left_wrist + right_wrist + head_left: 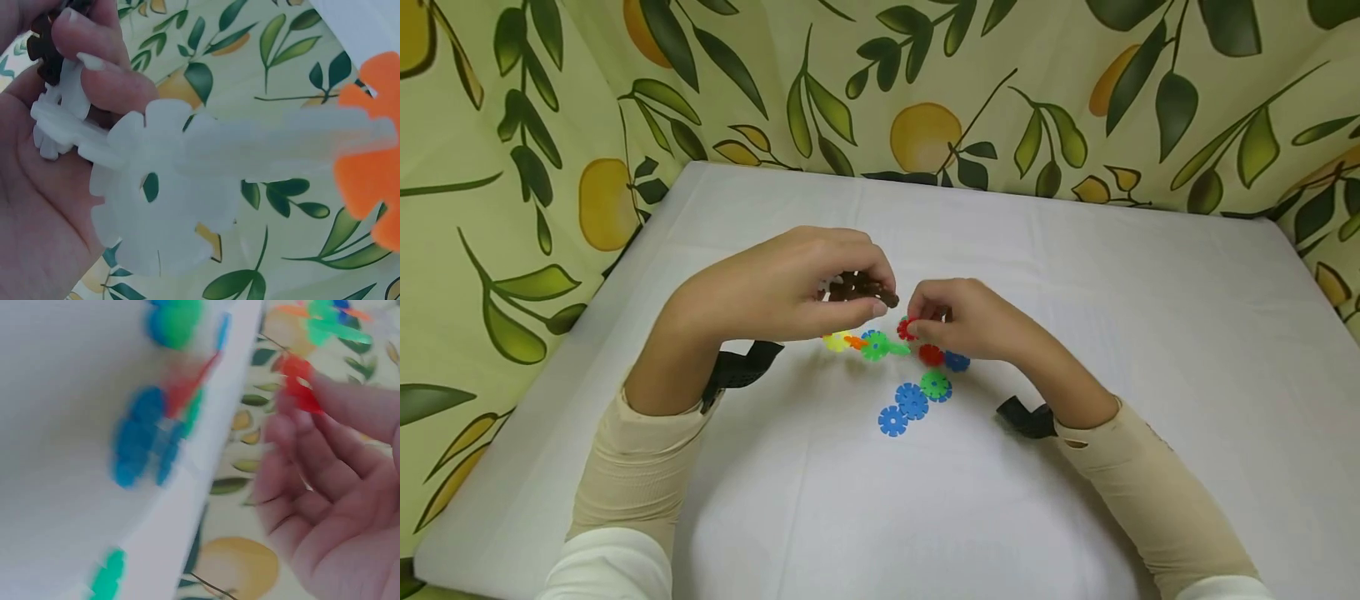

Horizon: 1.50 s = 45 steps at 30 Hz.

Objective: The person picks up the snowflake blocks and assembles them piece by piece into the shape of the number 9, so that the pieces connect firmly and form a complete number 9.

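Observation:
My left hand (pixel 797 283) grips brown notched discs (pixel 853 286) between thumb and fingers. In the left wrist view a white notched disc (pixel 169 200) joins other white pieces at the palm, and an orange disc (pixel 375 156) is slotted on at the far right. Below that hand in the head view appear a yellow disc (pixel 836 342), an orange piece (pixel 855 342) and a green disc (pixel 875 346). My right hand (pixel 973 321) pinches a red disc (pixel 301 384) with thumb and fingertips, close by the green end; whether they touch I cannot tell.
Loose discs lie on the white table (pixel 850 517) nearer me: a red disc (pixel 931 355), a blue disc (pixel 957 362), a green disc (pixel 936 384) and overlapping blue discs (pixel 912 401). A leaf-patterned curtain (pixel 865 83) borders the table's back and left.

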Each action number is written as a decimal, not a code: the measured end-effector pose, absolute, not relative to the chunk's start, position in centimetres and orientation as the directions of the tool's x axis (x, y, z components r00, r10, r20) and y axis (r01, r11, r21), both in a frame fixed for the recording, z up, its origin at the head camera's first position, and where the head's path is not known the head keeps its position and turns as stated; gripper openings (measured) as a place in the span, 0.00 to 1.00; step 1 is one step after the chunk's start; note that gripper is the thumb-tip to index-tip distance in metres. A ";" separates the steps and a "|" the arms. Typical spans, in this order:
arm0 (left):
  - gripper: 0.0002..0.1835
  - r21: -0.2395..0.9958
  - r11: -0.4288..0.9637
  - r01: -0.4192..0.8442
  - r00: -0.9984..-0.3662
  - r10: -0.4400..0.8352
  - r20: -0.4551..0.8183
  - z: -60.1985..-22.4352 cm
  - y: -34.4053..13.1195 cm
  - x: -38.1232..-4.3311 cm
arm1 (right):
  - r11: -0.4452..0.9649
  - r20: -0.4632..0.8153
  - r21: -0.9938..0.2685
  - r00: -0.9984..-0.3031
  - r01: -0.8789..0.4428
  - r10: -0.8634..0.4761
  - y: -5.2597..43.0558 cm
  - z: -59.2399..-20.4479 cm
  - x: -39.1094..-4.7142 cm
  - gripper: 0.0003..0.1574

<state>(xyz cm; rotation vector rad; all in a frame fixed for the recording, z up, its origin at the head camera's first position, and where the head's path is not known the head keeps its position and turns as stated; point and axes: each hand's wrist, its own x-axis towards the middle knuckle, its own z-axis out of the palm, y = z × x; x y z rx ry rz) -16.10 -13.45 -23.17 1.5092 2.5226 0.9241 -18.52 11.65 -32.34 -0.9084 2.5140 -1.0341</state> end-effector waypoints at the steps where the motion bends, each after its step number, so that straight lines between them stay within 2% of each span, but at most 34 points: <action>1: 0.05 0.520 0.348 0.780 -0.528 0.813 0.247 -23.1 -13.4 -16.1 | 0.525 0.032 -0.724 -0.782 -0.448 -0.623 11.9 -31.9 -18.4 0.02; 5: 0.04 0.541 0.358 0.761 -0.564 0.778 0.277 -23.1 -13.4 -16.1 | 0.404 0.207 -0.782 -0.810 -0.474 -0.549 12.8 -29.9 -17.4 0.03; 8: 0.03 0.565 0.340 0.752 -0.579 0.750 0.319 -23.1 -13.3 -16.1 | 0.297 0.282 -0.824 -0.805 -0.482 -0.523 13.2 -28.5 -16.5 0.05; 13: 0.02 0.602 0.279 0.748 -0.578 0.719 0.385 -23.3 -12.9 -15.9 | 0.082 0.267 -0.927 -0.798 -0.366 -0.540 13.5 -27.2 -15.3 0.09; 18: 0.04 0.604 0.210 0.769 -0.544 0.713 0.443 -23.5 -12.6 -15.7 | -0.081 0.233 -0.969 -0.758 -0.233 -0.609 13.3 -27.1 -14.9 0.06; 29: 0.03 0.561 0.131 0.818 -0.468 0.718 0.515 -23.6 -12.0 -15.6 | -0.190 0.280 -0.960 -0.685 -0.206 -0.672 13.1 -27.4 -14.6 0.05; 40: 0.04 0.616 0.072 0.784 -0.452 0.747 0.487 -24.3 -11.2 -15.6 | -0.271 0.298 -0.951 -0.660 -0.146 -0.689 13.1 -27.7 -14.8 0.06; 45: 0.07 0.664 0.076 0.744 -0.481 0.751 0.452 -24.7 -11.0 -15.6 | -0.265 0.303 -0.951 -0.651 -0.158 -0.697 13.0 -27.8 -14.8 0.06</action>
